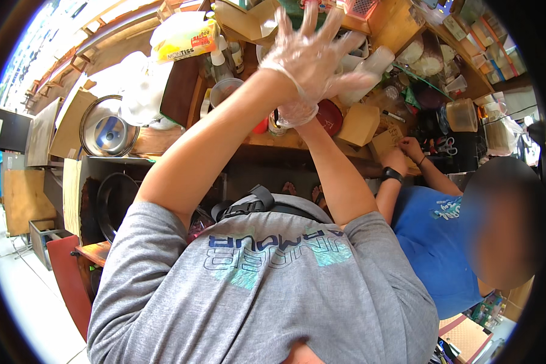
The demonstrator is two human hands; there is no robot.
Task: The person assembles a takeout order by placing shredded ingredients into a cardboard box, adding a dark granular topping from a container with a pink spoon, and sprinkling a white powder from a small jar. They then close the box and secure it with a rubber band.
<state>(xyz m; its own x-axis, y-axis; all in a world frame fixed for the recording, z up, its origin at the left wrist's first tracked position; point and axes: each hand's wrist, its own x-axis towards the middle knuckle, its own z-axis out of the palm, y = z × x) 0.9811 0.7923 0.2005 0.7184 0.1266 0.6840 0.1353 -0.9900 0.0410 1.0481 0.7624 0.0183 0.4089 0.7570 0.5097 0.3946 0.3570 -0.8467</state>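
Observation:
My left hand (pixel 312 57) is raised over the back of the counter in a clear plastic glove, its fingers spread wide. The loose glove cuff ends at my wrist. Under it my right hand (pixel 299 111), also in clear plastic, crosses behind the left one. Only its wrist and lower part show; the left hand covers its fingers. Below the hands stand a whitish round tub (pixel 225 90) and a dark red round lid or dish (pixel 329 117). A clear plastic cup or container (pixel 376 64) lies tilted beside the left thumb.
At right, a person in a blue shirt (pixel 431 242) has both hands on a brown cardboard box (pixel 386 141). Another folded box (pixel 359 124) sits nearer me. Scissors (pixel 447 146) lie by the clutter. On the left are a round metal pan (pixel 106 127) and a yellow-white package (pixel 184 37).

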